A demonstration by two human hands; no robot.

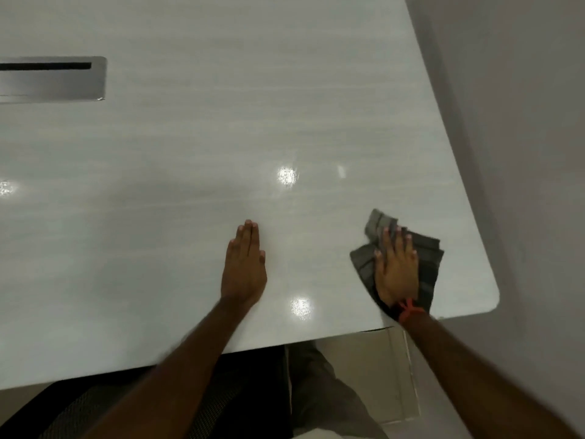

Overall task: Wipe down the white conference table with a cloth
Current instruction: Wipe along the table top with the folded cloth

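Note:
The white conference table (205, 160) fills most of the view, glossy with light reflections. A dark grey folded cloth (427, 261) lies near the table's near right corner. My right hand (397, 267) presses flat on top of the cloth, fingers spread, with a red thread around the wrist. My left hand (245, 264) rests flat on the bare tabletop to the left of the cloth, fingers together, holding nothing.
A grey metal cable-access panel (53, 79) with a dark slot is set into the table at the far left. The table's rounded corner (493, 299) lies just right of the cloth. A black mesh chair (95, 410) stands under the near edge. Light floor lies beyond.

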